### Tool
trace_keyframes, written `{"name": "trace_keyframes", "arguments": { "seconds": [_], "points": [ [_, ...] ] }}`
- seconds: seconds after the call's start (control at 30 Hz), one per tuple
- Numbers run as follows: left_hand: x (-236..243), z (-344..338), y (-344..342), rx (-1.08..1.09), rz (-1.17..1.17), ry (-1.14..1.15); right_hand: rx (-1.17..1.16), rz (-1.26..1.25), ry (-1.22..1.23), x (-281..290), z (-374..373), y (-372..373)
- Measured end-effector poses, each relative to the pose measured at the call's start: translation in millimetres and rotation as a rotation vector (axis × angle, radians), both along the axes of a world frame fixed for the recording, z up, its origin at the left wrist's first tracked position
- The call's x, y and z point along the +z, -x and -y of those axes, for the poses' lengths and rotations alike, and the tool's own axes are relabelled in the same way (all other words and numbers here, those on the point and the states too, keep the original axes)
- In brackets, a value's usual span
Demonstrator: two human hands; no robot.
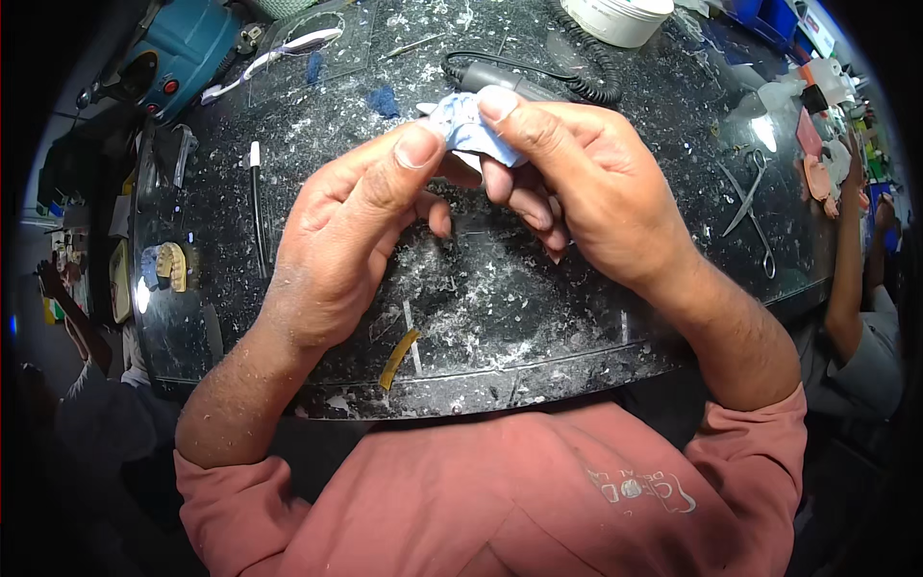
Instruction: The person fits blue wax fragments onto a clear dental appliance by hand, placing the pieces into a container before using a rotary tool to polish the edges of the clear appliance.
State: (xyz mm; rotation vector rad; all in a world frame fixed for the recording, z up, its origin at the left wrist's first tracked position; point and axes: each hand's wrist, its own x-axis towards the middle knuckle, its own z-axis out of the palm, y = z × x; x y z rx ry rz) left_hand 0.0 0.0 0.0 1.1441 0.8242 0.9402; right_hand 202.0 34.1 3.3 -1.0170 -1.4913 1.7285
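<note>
Above the middle of the bench, my two hands hold a pale blue, lumpy piece (473,127) between them. Its underside shows a whitish edge, and fingers cover much of it, so I cannot tell its exact kind. My left hand (351,207) pinches its left side with the thumb on top. On the other side, my right hand (596,178) grips it with the thumb pressed on the upper face and fingers curled beneath. Just behind the piece lies a dark handpiece (500,81) with a coiled cord (604,85).
White dust and chips cover the black bench (461,317). Scissors (750,213) lie at right, near pink pieces (815,173). A white tub (620,19) and teal machine (187,53) stand behind. Dental models (171,267), a slim pen-like tool (256,207) and a yellow strip (398,359) also lie there. People sit on both sides.
</note>
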Motion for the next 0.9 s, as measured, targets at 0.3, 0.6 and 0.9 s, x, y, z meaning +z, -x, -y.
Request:
{"name": "trace_keyframes", "arguments": {
  "seconds": [0.3,0.6,0.9],
  "points": [
    [8,14,-13,0.094,0.288,0.293,-0.151,0.267,-0.704,-10,3,-1],
    [-2,9,-15,-0.077,0.614,0.426,-0.221,0.251,-1.214,-6,-11,0],
    [-1,11,-15,-0.040,0.545,0.507,-0.263,0.099,-1.255,-18,-9,9]
  ]
}}
